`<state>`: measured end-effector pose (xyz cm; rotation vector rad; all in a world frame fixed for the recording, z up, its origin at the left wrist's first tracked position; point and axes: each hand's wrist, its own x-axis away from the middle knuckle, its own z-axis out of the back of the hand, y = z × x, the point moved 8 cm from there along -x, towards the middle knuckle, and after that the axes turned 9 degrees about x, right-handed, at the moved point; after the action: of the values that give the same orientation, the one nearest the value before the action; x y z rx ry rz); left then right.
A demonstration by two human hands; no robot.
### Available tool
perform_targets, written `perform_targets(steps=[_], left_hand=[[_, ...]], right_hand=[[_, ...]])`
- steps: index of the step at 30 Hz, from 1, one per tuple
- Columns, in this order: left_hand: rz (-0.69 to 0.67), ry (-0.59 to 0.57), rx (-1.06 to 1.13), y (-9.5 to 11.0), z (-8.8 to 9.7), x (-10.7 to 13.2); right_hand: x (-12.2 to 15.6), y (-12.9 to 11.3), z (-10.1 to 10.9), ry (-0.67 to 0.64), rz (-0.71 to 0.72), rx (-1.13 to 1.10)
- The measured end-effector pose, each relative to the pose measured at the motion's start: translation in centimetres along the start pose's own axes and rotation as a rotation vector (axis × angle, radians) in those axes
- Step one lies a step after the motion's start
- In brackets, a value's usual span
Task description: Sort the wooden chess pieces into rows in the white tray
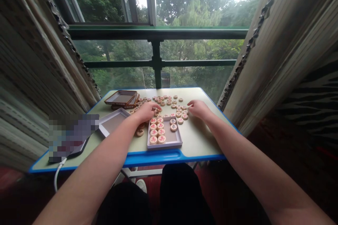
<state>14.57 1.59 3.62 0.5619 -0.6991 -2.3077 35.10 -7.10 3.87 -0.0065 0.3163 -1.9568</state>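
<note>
My left hand point(146, 111) reaches past the near box, fingers curled down onto a Chinese chess piece point(158, 109) among the loose ones. To the right, my right hand point(198, 108) is closed just beside a cluster of round pieces point(184, 108); whatever its fingertips hold is hidden. Between my arms lies a shallow white open box point(169, 137). Two columns of red-marked pieces point(161, 139) fill its left side, and two dark-marked pieces point(173, 127) sit at its upper right. More pieces stand at its far edge.
Many loose pieces point(165, 97) spread over the far part of the table point(203, 140). Brown-rimmed trays point(121, 97) are stacked at the back left, with another white box part point(112, 121) nearer. A blurred-out device point(74, 140) with a white cable lies at the left. Curtains flank the window.
</note>
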Motion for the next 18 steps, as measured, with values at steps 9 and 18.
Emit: perform_targets(steps=[9,18], left_hand=[[0.014,0.021,0.021,0.3,0.3,0.1],[0.078,0.049,0.023,-0.7,1.2,0.1]], right_hand=[[0.4,-1.9,-0.5,-0.039,0.113,-0.064],[0.9,-3.1,0.2,0.052,0.244,-0.084]])
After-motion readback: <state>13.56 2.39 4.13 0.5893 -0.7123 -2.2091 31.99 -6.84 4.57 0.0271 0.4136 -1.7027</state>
